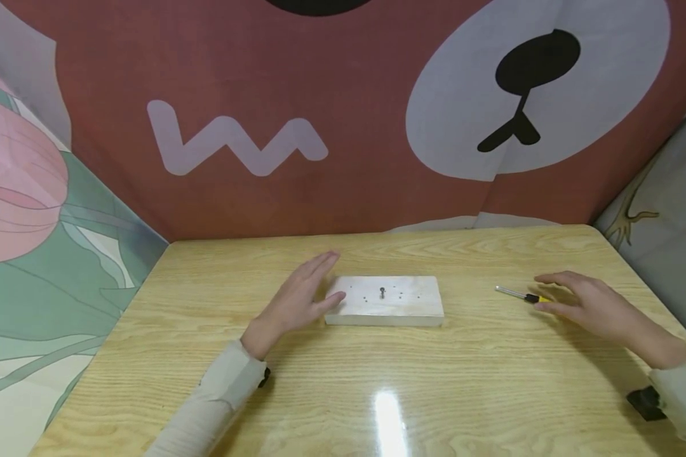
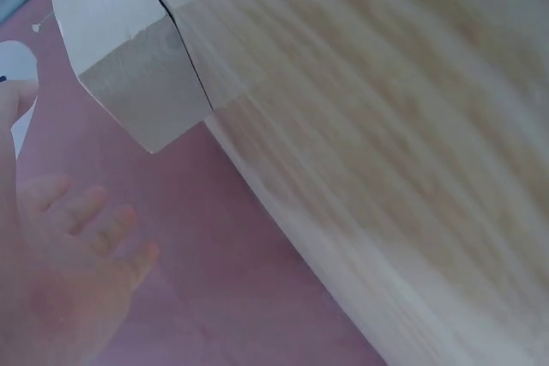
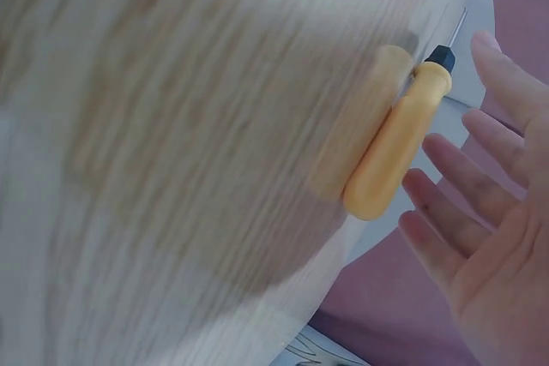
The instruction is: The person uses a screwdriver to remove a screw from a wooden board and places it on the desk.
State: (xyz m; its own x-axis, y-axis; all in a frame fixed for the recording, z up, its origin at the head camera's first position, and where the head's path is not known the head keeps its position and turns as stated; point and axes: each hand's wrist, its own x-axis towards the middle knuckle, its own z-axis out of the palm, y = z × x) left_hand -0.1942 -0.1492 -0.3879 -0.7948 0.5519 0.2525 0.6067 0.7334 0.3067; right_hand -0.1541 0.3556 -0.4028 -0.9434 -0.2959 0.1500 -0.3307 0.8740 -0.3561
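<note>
A pale wooden block (image 1: 400, 309) lies on the table, with several small holes in its top and a screw (image 1: 382, 292) standing upright near the middle. My left hand (image 1: 294, 298) is at the block's left end, fingers extended and thumb apart; the left wrist view shows a gap between the fingers and the block (image 2: 137, 83). Over to the right lies a screwdriver (image 1: 514, 292) with a yellow handle, black collar and thin metal shaft. Beside its handle (image 3: 399, 143), my right hand (image 3: 489, 220) has its fingers spread, holding nothing.
The light wood-grain table (image 1: 320, 387) runs back to a wall cloth (image 1: 349, 190) printed with a cartoon face. Printed cloth (image 1: 28, 285) also hangs at the left side. A dark wrist strap piece (image 1: 647, 404) shows under the right sleeve.
</note>
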